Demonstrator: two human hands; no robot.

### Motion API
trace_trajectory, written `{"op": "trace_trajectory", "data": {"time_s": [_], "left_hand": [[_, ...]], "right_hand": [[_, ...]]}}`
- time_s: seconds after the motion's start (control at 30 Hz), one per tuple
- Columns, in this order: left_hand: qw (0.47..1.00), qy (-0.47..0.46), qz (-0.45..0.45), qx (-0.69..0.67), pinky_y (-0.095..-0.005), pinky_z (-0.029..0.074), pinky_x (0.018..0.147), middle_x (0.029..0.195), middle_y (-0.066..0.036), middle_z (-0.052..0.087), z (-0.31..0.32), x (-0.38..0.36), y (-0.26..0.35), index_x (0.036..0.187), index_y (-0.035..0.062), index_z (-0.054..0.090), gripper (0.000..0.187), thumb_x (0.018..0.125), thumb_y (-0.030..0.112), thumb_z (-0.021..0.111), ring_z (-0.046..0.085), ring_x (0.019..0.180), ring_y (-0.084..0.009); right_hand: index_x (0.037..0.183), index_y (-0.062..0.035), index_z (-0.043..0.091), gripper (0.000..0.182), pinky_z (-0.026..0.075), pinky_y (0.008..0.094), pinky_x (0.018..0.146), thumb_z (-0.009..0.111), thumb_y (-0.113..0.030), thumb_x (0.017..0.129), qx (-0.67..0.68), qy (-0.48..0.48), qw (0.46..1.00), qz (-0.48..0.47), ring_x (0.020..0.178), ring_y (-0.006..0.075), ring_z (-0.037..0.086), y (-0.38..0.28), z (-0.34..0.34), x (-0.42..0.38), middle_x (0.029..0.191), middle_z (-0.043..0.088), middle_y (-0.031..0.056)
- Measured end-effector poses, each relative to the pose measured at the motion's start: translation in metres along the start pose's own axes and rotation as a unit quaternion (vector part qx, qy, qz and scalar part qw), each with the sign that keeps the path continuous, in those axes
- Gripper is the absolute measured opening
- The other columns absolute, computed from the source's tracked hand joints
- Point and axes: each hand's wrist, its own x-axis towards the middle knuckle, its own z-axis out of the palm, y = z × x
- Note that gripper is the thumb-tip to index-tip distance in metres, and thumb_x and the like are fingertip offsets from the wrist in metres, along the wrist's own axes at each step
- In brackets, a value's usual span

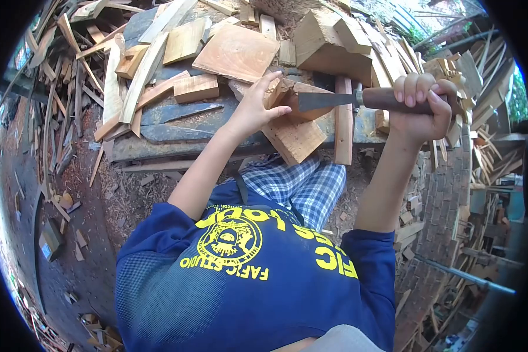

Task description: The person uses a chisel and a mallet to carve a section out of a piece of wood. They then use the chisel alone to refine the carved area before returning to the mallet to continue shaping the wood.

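Observation:
My right hand [422, 105] is wrapped around the dark wooden handle of a chisel [328, 101], whose flat metal blade points left. The blade overlaps a notched wooden block [314, 108] in this view. My left hand [258, 105] grips that block from its left side, thumb and fingers spread around its edge. Just below lies a thick piece of wood [296, 141], angled towards my lap. A flat square board [237, 51] rests beyond my left fingers, and a small rectangular block [196, 88] sits to their left.
The dark work surface [176, 132] carries several offcuts. A large angular block [331, 50] stands at the back, with a narrow upright strip [343, 129] right of the notched block. Scrap wood piles [70, 88] flank both sides, and shavings cover the ground.

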Motion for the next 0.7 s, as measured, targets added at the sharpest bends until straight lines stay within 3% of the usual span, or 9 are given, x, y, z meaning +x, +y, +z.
{"op": "trace_trajectory", "data": {"time_s": [0.13, 0.17, 0.2, 0.27, 0.4, 0.7], "left_hand": [[0.998, -0.011, 0.013, -0.066, -0.0416, 0.037, 0.112, 0.146, -0.014, 0.049, 0.0, 0.003, -0.001, 0.147, 0.0182, 0.042, 0.075, 0.082, 0.022, 0.079, 0.045, 0.136, -0.0294], [0.996, -0.011, 0.004, -0.083, -0.0409, 0.038, 0.111, 0.143, -0.013, 0.052, -0.001, 0.002, 0.001, 0.145, 0.0189, 0.045, 0.071, 0.082, 0.019, 0.078, 0.047, 0.133, -0.0282], [0.995, -0.012, -0.004, -0.099, -0.0401, 0.039, 0.11, 0.14, -0.013, 0.055, 0.0, 0.002, 0.001, 0.144, 0.0196, 0.048, 0.068, 0.082, 0.017, 0.078, 0.05, 0.131, -0.0271], [0.994, -0.006, -0.004, -0.109, -0.0394, 0.04, 0.109, 0.138, -0.012, 0.056, 0.001, 0.003, -0.003, 0.142, 0.0199, 0.05, 0.066, 0.083, 0.014, 0.076, 0.051, 0.129, -0.0256], [0.992, 0.002, -0.011, -0.122, -0.0376, 0.042, 0.106, 0.134, -0.008, 0.06, 0.004, 0.005, -0.008, 0.139, 0.019, 0.054, 0.059, 0.084, 0.007, 0.073, 0.054, 0.125, -0.0222], [0.991, 0.003, -0.009, -0.13, -0.036, 0.043, 0.105, 0.132, -0.006, 0.061, 0.001, 0.005, -0.007, 0.14, 0.0194, 0.055, 0.059, 0.085, 0.004, 0.071, 0.056, 0.122, -0.0198]], "right_hand": [[0.089, -0.0058, 0.049, 0.012, 0.044, 0.037, 0.052, 0.046, -0.005, 0.078, -0.031, 0.017, 0.999, 0.016, 0.055, 0.0205, 0.049, 0.002, 0.013, 0.004, 0.067, 0.049, 0.0104], [0.091, -0.0074, 0.056, 0.014, 0.042, 0.0329, 0.056, 0.046, -0.007, 0.081, -0.062, -0.003, 0.998, 0.019, 0.059, 0.0156, 0.045, 0.001, 0.019, 0.005, 0.068, 0.047, 0.0063], [0.091, -0.0074, 0.056, 0.014, 0.042, 0.0329, 0.056, 0.046, -0.007, 0.081, -0.064, -0.005, 0.998, 0.02, 0.059, 0.0156, 0.045, 0.001, 0.019, 0.006, 0.068, 0.047, 0.0063], [0.089, -0.0048, 0.049, 0.011, 0.045, 0.0373, 0.052, 0.046, -0.005, 0.079, -0.051, 0.002, 0.999, 0.016, 0.054, 0.0207, 0.049, 0.002, 0.02, 0.007, 0.067, 0.049, 0.0113], [0.09, -0.0045, 0.049, 0.01, 0.045, 0.0375, 0.052, 0.046, -0.005, 0.08, -0.062, -0.005, 0.998, 0.021, 0.055, 0.0207, 0.049, 0.003, 0.023, 0.01, 0.067, 0.049, 0.0118], [0.09, -0.0064, 0.056, 0.012, 0.044, 0.0341, 0.055, 0.048, -0.007, 0.081, -0.094, -0.003, 0.995, 0.036, 0.058, 0.0175, 0.047, 0.006, 0.039, 0.015, 0.068, 0.049, 0.0084]]}}
